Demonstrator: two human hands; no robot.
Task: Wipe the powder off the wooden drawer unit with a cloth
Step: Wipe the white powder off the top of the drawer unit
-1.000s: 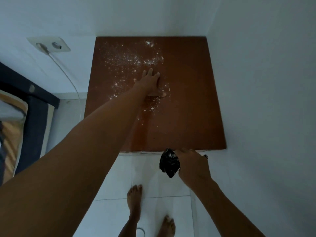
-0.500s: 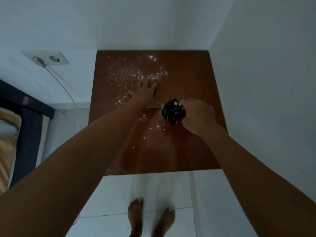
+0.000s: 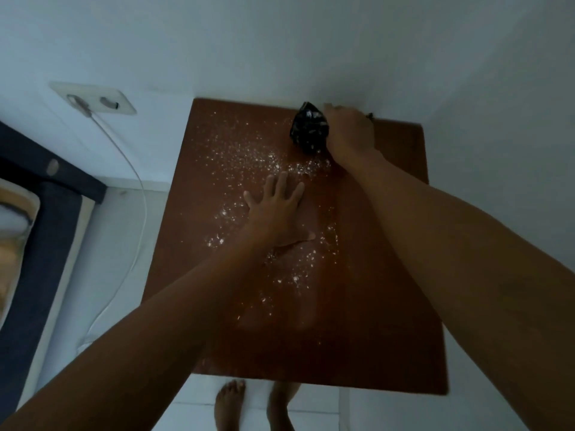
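Head view is taking in the wooden drawer unit point(image 3: 373, 321) sitting in the room's corner, its brown top filling the middle. White powder point(image 3: 249, 157) is lying scattered across the far-left and centre. Left hand point(image 3: 275, 209) is resting flat, fingers spread, amid it. Right hand point(image 3: 348, 132) is gripping a bunched dark cloth point(image 3: 308, 129) at the far edge.

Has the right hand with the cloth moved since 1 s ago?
Yes. The right hand, gripping the black cloth, went from the drawer unit's front edge to its back edge by the wall.
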